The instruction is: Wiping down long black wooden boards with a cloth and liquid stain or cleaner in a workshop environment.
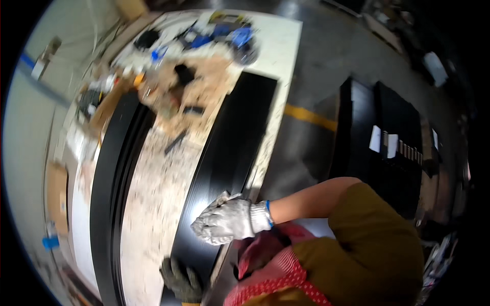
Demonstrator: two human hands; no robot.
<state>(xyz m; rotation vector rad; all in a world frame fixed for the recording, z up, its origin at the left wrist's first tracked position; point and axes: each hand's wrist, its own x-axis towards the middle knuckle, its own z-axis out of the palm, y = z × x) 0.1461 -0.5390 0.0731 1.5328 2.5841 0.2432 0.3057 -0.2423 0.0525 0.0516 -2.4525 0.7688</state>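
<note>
A long black board (232, 137) with a glossy face lies lengthwise on the worktable (158, 178). My right hand (224, 220), in a whitish-grey knit glove with a blue cuff, presses on the board near its right edge. Its fingers are curled together, and whatever may be under them is hidden. Nearer to me, my left hand (182, 280) wears a dark green glove. It rests at the board's left edge with the fingers apart and nothing visible in it.
Several black boards (113, 204) are stacked along the table's left side. Blue-handled tools (240, 36), a brown sheet (204, 76) and loose small items cover the far end. Right of the table, across the floor, stand tall black stacks (377, 143) with white labels.
</note>
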